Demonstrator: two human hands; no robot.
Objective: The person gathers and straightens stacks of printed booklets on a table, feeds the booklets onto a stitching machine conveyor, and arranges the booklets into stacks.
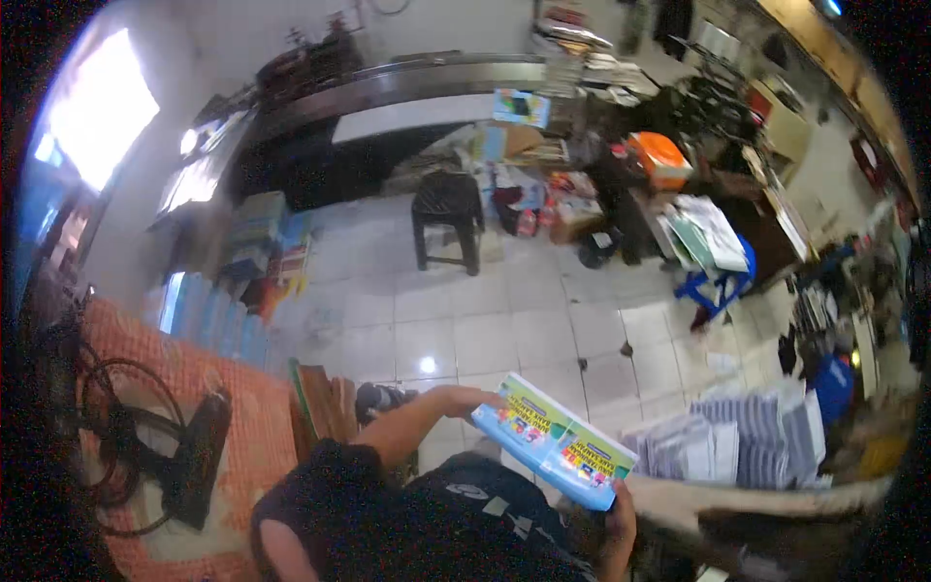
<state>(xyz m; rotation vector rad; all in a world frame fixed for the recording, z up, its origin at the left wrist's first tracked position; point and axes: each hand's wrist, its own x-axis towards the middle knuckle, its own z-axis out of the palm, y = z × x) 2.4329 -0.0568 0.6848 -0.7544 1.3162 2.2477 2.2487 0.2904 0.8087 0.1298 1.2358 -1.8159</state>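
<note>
A stack of printed booklets (555,441), with light blue edges and yellow and white covers with lettering, is held tilted in front of my body. My left hand (475,401) grips its left end, fingers partly hidden by the stack. At the lower right end, my right hand (621,512) is closed around the corner. The stack hangs above the white tiled floor (427,335), between both hands.
A black stool (447,221) stands ahead on the tiles. Striped paper stacks (747,441) lie to the right, near a blue stool (718,289) loaded with papers. On the left, an orange-covered surface (252,436) carries a dark device with a cable.
</note>
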